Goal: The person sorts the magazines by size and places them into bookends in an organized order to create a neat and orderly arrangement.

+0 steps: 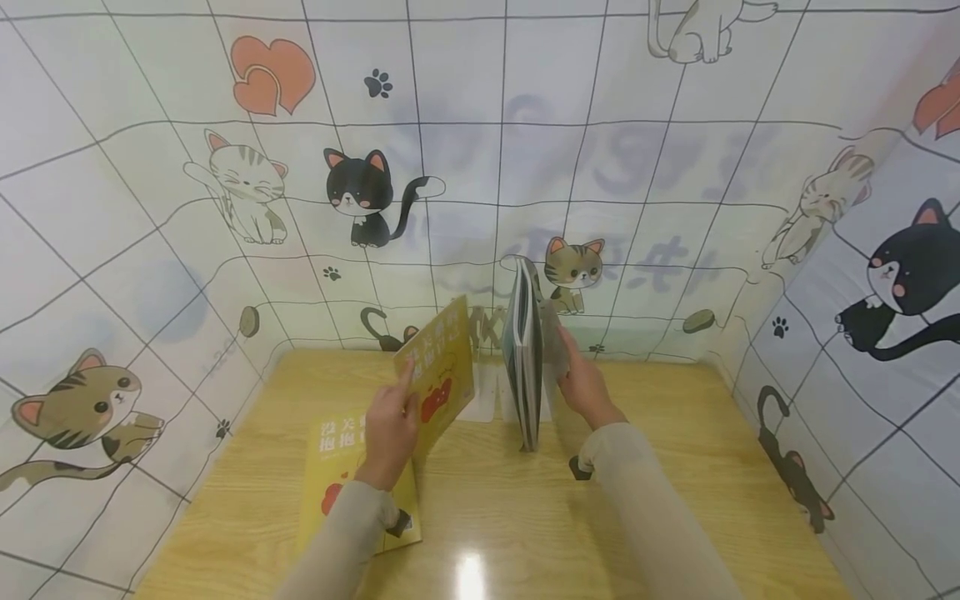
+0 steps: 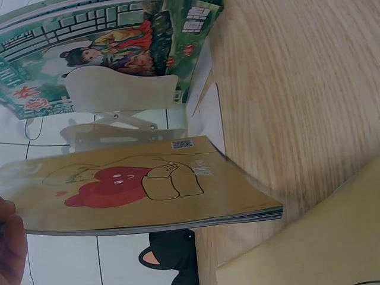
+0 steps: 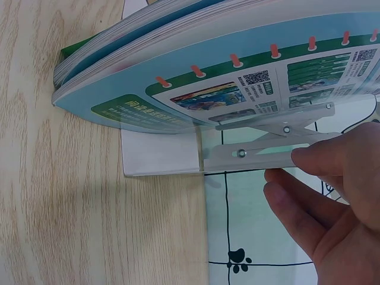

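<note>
Yellow book (image 1: pixel 444 375), seemingly in left hand (image 1: pixel 390 427)

Plain, long, pale beige sleeves (image 1: pixel 652 508) are ending just behind the bare hands (image 1: pixel 388 433); small, black, angular blocks (image 1: pixel 579 468) are jutting inward at both cuffs (image 1: pixel 611 442).

looked like a screened-off indoor spot, not identifiable as home or studio; was walled on three sides by white grid-patterned sheeting (image 1: pixel 457 50) printed with cartoon cats (image 1: pixel 367 177) and hearts (image 1: pixel 288 71), around a wood-grain tabletop (image 1: pixel 480 492)
</note>
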A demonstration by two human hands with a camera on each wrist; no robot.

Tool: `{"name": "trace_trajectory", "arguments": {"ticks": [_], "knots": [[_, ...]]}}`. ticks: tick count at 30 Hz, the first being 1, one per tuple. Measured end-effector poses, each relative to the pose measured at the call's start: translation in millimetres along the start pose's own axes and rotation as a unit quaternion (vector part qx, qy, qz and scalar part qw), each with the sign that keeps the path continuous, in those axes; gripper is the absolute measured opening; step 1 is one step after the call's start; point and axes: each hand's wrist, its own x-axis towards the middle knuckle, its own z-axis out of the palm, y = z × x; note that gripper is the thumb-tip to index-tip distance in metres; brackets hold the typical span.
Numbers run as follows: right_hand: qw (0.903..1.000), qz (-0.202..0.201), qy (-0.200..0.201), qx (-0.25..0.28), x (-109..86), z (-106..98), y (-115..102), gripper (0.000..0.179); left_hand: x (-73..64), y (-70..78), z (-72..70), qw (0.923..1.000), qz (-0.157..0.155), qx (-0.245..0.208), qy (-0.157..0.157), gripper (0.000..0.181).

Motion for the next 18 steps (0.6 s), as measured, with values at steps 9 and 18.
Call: {"name": "trace_trajectory", "arguments": {"ticks": [9,18], "knots": [[0.9998,-0.015,0.010,-0.002,0.5,1.6,1.2,0.097,-3.6,3.6,2.5,0.9992,-0.001,0.038,-0.012,0.072],[0.9998,-0.018,0.011,0.002,-0.7,0.3,-0.1,0.096,-3.8,5.4,9.8,0.9994,0.019,0.027,-0.011,0.068]]}}
